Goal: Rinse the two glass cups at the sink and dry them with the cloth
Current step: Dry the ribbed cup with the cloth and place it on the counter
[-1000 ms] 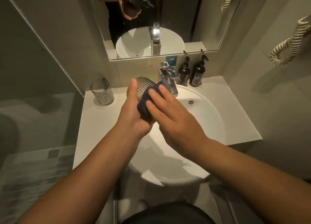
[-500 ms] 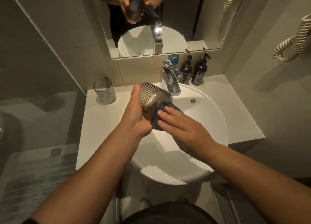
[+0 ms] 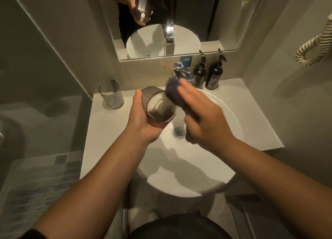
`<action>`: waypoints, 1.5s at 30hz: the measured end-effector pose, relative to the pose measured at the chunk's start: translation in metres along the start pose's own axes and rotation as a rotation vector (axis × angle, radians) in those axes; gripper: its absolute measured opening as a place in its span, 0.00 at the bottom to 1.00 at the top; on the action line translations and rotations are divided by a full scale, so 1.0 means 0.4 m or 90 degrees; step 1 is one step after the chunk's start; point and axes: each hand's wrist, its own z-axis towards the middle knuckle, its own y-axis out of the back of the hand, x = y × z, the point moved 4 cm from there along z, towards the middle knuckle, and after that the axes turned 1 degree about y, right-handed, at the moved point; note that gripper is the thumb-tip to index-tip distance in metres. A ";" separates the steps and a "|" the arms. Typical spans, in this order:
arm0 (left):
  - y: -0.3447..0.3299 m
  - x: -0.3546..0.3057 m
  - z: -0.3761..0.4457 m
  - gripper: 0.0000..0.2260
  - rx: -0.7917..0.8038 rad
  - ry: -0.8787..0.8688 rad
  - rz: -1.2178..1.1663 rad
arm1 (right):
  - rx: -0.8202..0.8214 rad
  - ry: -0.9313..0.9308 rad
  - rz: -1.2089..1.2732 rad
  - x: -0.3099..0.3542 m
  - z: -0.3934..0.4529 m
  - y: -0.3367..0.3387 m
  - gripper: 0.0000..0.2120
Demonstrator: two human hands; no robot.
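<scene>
We hold the ribbed glass cup (image 3: 158,107) in our left hand (image 3: 142,120), above the left part of the white sink (image 3: 206,175). The palm faces up and cradles the cup from below, the thumb lies along its ribbed side at about 10 o'clock, and the cup is tipped so that its mouth faces back toward us. Our left forearm comes in from 7 o'clock.

Our right hand (image 3: 203,120) sits just to the cup's 3 o'clock, back of the hand up, gripping the dark cloth (image 3: 173,92). The cloth bunches out past the fingers at 12 o'clock and touches the cup's rim on its far right side; a bit of it also shows beneath the hand near the drain (image 3: 178,132). The extended fingers are motion-blurred, so we cannot tell exactly how they lie. Our right forearm enters from 4 o'clock.

The second glass cup (image 3: 111,95) stands upright on the counter (image 3: 100,139) at the sink's 10 o'clock, well apart from both hands. The faucet (image 3: 183,73) stands at the sink's 12 o'clock, with two dark pump bottles (image 3: 206,75) just to its right below the mirror (image 3: 197,14).
</scene>
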 end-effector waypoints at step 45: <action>0.265 0.211 -0.115 0.44 0.087 -0.450 0.765 | 0.419 -0.247 -0.370 -0.059 -0.500 -0.235 0.24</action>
